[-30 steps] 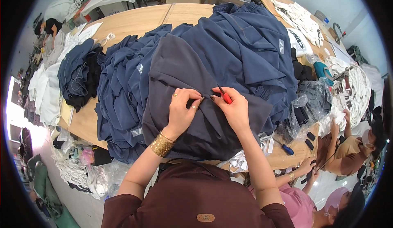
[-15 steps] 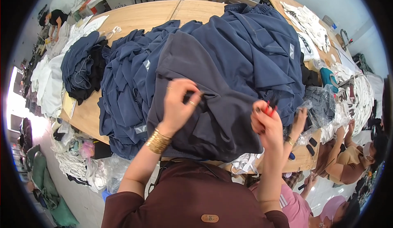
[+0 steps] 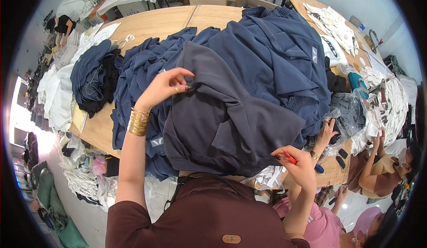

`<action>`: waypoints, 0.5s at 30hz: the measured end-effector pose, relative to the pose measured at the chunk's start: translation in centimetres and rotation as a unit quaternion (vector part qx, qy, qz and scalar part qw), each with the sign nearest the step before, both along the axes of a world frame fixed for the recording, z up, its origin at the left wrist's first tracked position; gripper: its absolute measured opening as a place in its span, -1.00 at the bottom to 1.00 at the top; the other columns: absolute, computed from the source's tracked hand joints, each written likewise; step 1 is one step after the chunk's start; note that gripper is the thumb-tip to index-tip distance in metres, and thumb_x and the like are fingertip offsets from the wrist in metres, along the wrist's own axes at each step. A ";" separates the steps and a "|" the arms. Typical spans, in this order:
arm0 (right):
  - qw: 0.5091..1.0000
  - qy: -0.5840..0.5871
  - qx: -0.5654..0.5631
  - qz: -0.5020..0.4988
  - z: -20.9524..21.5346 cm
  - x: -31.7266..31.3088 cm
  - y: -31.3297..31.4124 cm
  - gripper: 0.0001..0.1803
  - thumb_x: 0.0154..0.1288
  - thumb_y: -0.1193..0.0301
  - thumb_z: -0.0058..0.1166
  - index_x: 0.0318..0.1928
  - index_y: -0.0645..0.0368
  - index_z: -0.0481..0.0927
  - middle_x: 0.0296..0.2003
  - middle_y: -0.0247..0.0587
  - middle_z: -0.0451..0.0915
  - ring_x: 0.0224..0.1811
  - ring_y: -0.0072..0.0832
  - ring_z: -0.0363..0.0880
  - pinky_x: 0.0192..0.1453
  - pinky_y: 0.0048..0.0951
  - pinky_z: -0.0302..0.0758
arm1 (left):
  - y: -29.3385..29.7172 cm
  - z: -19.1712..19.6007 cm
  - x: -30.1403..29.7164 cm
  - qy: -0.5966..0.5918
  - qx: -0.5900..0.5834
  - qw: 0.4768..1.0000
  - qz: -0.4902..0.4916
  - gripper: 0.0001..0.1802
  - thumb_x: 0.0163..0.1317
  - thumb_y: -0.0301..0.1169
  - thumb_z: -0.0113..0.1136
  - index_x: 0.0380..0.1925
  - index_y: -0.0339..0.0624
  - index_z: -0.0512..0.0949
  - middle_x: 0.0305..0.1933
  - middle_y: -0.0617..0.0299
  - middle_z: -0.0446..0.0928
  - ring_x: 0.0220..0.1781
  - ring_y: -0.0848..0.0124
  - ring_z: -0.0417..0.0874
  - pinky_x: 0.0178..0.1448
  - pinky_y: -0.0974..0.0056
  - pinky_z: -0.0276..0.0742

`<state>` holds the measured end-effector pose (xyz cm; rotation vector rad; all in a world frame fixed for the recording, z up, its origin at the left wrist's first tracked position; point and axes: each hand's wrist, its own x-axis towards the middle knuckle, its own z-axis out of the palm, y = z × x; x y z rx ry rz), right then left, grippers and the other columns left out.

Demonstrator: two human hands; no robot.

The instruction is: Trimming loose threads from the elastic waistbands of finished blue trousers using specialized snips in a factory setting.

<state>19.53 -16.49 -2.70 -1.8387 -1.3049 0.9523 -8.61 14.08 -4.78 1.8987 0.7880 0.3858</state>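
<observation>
A dark grey garment, seemingly shorts or trousers, lies spread in front of me over a heap of navy garments. My left hand pinches its cloth near the upper left edge, thumb against fingers. At its lower right corner, my right hand is closed round a small red-handled tool that looks like thread snips. The fingertips of that hand touch the garment's edge; the tool's blades are mostly hidden.
A wooden table carries the heap. Navy and black garments lie at the left, clear plastic bags at the right. A co-worker's hand is close to my right forearm. White cloth hangs at the near edge.
My left hand has moved up and left to the garment's upper edge. The right hand has dropped to its lower right corner, still with the red tool. The garment's right side is spread wider.
</observation>
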 end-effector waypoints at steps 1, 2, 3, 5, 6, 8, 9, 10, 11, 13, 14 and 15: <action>1.000 0.013 0.014 0.002 0.1 -0.1 0.1 -0.82 0.11 0.57 0.09 -0.22 0.23 0.62 -0.42 -0.20 0.64 -0.36 -0.51 0.63 -0.21 -0.53 0.49 | -0.8 -0.2 0.4 -0.004 0.025 1.000 0.005 -0.58 0.08 -0.62 0.17 0.01 -0.16 0.49 -0.32 0.38 0.44 -0.33 0.66 0.42 -0.19 0.53 0.39; 1.000 0.015 0.014 0.001 0.1 -0.3 0.2 -0.82 0.11 0.57 0.09 -0.22 0.23 0.62 -0.42 -0.20 0.64 -0.36 -0.51 0.63 -0.21 -0.53 0.49 | -1.6 -0.5 0.9 -0.008 0.051 0.999 0.009 -0.57 0.07 -0.63 0.18 0.00 -0.16 0.50 -0.32 0.39 0.43 -0.33 0.67 0.42 -0.20 0.53 0.39; 1.000 0.019 0.016 0.000 0.3 -0.5 0.4 -0.82 0.11 0.58 0.09 -0.23 0.22 0.62 -0.42 -0.21 0.63 -0.36 -0.49 0.62 -0.21 -0.53 0.49 | -2.4 -0.5 1.3 -0.007 0.068 0.997 0.036 -0.51 0.06 -0.61 0.23 0.05 -0.14 0.45 -0.30 0.36 0.43 -0.32 0.66 0.43 -0.19 0.53 0.40; 1.000 0.022 0.020 -0.004 0.5 -1.1 0.8 -0.82 0.10 0.59 0.09 -0.24 0.22 0.62 -0.42 -0.21 0.62 -0.37 -0.48 0.61 -0.21 -0.53 0.48 | -3.4 -2.9 1.6 -0.080 0.081 0.978 0.172 -0.50 0.09 -0.56 0.25 0.06 -0.15 0.37 -0.33 0.27 0.47 -0.39 0.61 0.46 -0.22 0.50 0.44; 0.999 0.020 0.050 0.007 0.5 -1.5 1.1 -0.82 0.10 0.59 0.09 -0.24 0.22 0.62 -0.41 -0.21 0.62 -0.36 -0.45 0.62 -0.21 -0.52 0.48 | -3.4 -4.4 1.6 -0.103 0.036 0.972 0.207 -0.53 0.13 -0.52 0.26 0.03 -0.18 0.33 -0.33 0.27 0.48 -0.39 0.62 0.46 -0.19 0.50 0.44; 0.996 0.019 0.082 0.037 0.5 -2.1 1.8 -0.82 0.10 0.57 0.11 -0.22 0.22 0.60 -0.35 -0.19 0.63 -0.32 -0.38 0.63 -0.20 -0.49 0.49 | -4.1 -5.2 1.3 -0.147 -0.095 0.960 0.217 -0.60 0.16 -0.51 0.24 -0.02 -0.20 0.34 -0.34 0.30 0.49 -0.37 0.63 0.47 -0.19 0.51 0.43; 0.994 0.029 0.090 0.054 0.3 -2.3 2.1 -0.81 0.10 0.56 0.12 -0.22 0.21 0.60 -0.34 -0.18 0.63 -0.31 -0.35 0.63 -0.20 -0.47 0.50 | -4.5 -4.9 1.1 -0.146 -0.108 0.963 0.199 -0.64 0.20 -0.55 0.18 -0.01 -0.20 0.35 -0.36 0.34 0.49 -0.33 0.65 0.47 -0.18 0.53 0.40; 0.992 0.038 0.098 0.069 0.0 -2.5 2.4 -0.80 0.10 0.54 0.13 -0.21 0.20 0.59 -0.33 -0.17 0.63 -0.31 -0.33 0.63 -0.20 -0.46 0.50 | -5.2 -4.2 1.7 -0.187 -0.112 0.952 0.213 -0.66 0.21 -0.57 0.15 -0.01 -0.20 0.35 -0.37 0.36 0.48 -0.31 0.66 0.45 -0.18 0.55 0.37; 0.991 0.009 0.092 0.097 -0.2 -2.5 2.7 -0.79 0.11 0.51 0.12 -0.19 0.17 0.58 -0.32 -0.17 0.62 -0.30 -0.27 0.62 -0.19 -0.42 0.51 | -5.9 -3.4 2.3 -0.228 -0.117 0.940 0.225 -0.67 0.22 -0.60 0.12 -0.01 -0.21 0.36 -0.39 0.37 0.47 -0.30 0.67 0.44 -0.18 0.56 0.35; 0.988 0.015 0.115 0.106 -0.6 -2.7 2.9 -0.79 0.12 0.49 0.12 -0.18 0.15 0.57 -0.32 -0.17 0.61 -0.28 -0.22 0.60 -0.18 -0.39 0.51 | -6.3 -2.3 2.4 -0.243 -0.063 0.943 0.219 -0.65 0.21 -0.64 0.09 0.02 -0.22 0.41 -0.39 0.45 0.43 -0.29 0.69 0.42 -0.15 0.56 0.33; 0.984 0.006 0.130 0.119 -0.6 -2.8 3.1 -0.78 0.12 0.48 0.13 -0.17 0.15 0.55 -0.31 -0.18 0.59 -0.26 -0.22 0.60 -0.17 -0.37 0.50 | -6.1 -2.3 2.0 -0.216 -0.009 0.952 0.218 -0.65 0.20 -0.65 0.08 0.01 -0.24 0.46 -0.35 0.44 0.45 -0.28 0.68 0.42 -0.13 0.56 0.32; 0.984 0.001 0.143 0.104 -0.6 -3.0 3.2 -0.81 0.13 0.49 0.15 -0.20 0.17 0.58 -0.33 -0.21 0.61 -0.28 -0.29 0.61 -0.18 -0.41 0.50 | -7.0 -1.1 2.6 -0.205 0.010 0.957 0.205 -0.64 0.17 -0.65 0.09 0.01 -0.26 0.48 -0.29 0.41 0.47 -0.29 0.67 0.41 -0.14 0.56 0.31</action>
